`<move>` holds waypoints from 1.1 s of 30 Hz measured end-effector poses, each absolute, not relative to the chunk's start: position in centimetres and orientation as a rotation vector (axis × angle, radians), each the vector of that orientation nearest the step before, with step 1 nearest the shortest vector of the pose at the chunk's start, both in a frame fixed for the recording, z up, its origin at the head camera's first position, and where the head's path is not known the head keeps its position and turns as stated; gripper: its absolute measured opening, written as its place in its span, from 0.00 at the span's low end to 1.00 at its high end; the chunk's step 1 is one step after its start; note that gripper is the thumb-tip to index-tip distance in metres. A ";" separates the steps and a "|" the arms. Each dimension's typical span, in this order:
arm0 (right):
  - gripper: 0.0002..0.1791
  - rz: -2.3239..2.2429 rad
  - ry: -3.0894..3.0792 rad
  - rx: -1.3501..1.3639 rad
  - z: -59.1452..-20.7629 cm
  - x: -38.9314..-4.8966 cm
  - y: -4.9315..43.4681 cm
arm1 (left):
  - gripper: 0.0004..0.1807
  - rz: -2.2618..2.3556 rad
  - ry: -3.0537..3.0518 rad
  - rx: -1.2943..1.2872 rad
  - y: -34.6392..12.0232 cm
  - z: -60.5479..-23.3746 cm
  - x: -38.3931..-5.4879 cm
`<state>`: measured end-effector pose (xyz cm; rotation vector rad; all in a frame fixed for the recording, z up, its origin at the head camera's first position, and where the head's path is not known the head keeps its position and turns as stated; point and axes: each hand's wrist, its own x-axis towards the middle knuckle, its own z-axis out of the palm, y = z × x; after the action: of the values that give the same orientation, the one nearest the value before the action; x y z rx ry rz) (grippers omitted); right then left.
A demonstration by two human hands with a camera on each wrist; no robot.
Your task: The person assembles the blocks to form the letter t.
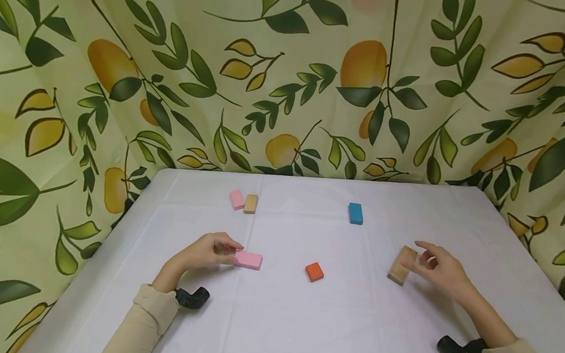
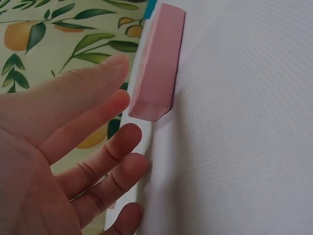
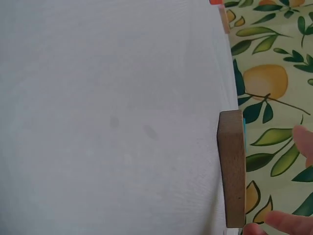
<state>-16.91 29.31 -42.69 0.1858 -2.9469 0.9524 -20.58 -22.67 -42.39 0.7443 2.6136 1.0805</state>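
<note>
My left hand [image 1: 212, 250] is at the left end of a long pink block [image 1: 249, 260] lying flat on the table. In the left wrist view its thumb and fingers are loosely bent and spread, with the fingertips just short of the block's near end. On the right side, my right hand [image 1: 440, 267] is beside a natural wood block [image 1: 397, 269] that lies slanted on the cloth. Its thumb overlaps the wood block in the head view. In the right wrist view only some fingertips [image 3: 288, 221] show, close to one end of the wood block, not curled round it.
Between the hands lies a small orange block [image 1: 314, 272]. Farther back are a blue block [image 1: 355, 214], a small pink block [image 1: 237, 199] and a small wooden block [image 1: 251, 204] side by side. A white cloth covers the table [image 1: 289, 334]; a leaf-patterned curtain [image 1: 300, 88] hangs behind it.
</note>
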 end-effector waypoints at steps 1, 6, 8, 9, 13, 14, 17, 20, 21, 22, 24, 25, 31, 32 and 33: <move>0.39 0.958 -2.953 0.183 -42.8 -16.9 29.4 | 0.18 1.078 2.614 0.737 -22.6 -42.5 -20.6; 0.41 1.010 -2.977 0.162 -43.5 -16.6 29.8 | 0.17 1.072 2.621 0.740 -22.7 -42.7 -20.6; 0.42 1.020 -2.992 0.145 -43.6 -16.5 29.9 | 0.17 1.072 2.621 0.746 -22.7 -42.8 -20.6; 0.43 1.023 -3.001 0.133 -43.7 -16.5 29.9 | 0.17 1.074 2.619 0.742 -22.7 -42.8 -20.6; 0.45 1.013 -3.038 0.105 -43.7 -16.4 29.8 | 0.17 1.087 2.604 0.702 -22.6 -42.9 -20.5; 0.46 1.008 -3.040 0.108 -43.7 -16.4 29.7 | 0.17 1.090 2.603 0.690 -22.6 -42.9 -20.5; 0.48 0.988 -3.042 0.109 -43.6 -16.4 29.6 | 0.17 1.100 2.599 0.664 -22.5 -42.9 -20.6; 0.50 0.980 -3.051 0.107 -43.6 -16.5 29.4 | 0.16 1.112 2.589 0.652 -22.4 -42.9 -20.6; 0.50 0.982 -3.059 0.100 -43.6 -16.5 29.4 | 0.16 1.114 2.585 0.649 -22.4 -42.9 -20.6; 0.51 0.980 -3.066 0.102 -43.6 -16.5 29.4 | 0.16 1.119 2.582 0.650 -22.4 -42.9 -20.7; 0.53 0.981 -3.082 0.096 -43.5 -16.6 29.3 | 0.16 1.126 2.575 0.661 -22.3 -42.9 -20.7; 0.53 0.983 -3.087 0.097 -43.5 -16.6 29.3 | 0.16 1.130 2.571 0.665 -22.3 -42.9 -20.7; 0.55 0.970 -3.103 0.097 -43.5 -16.7 29.2 | 0.17 1.160 2.544 0.662 -22.3 -42.9 -20.8; 0.55 0.970 -3.101 0.096 -43.5 -16.7 29.2 | 0.17 1.169 2.535 0.660 -22.3 -42.9 -20.8; 0.55 0.972 -3.099 0.096 -43.6 -16.7 29.2 | 0.17 1.175 2.526 0.657 -22.3 -42.9 -20.8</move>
<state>-16.67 29.16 -43.56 0.0960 -3.0993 0.9718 -20.77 -22.29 -42.94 0.6575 2.5257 1.1749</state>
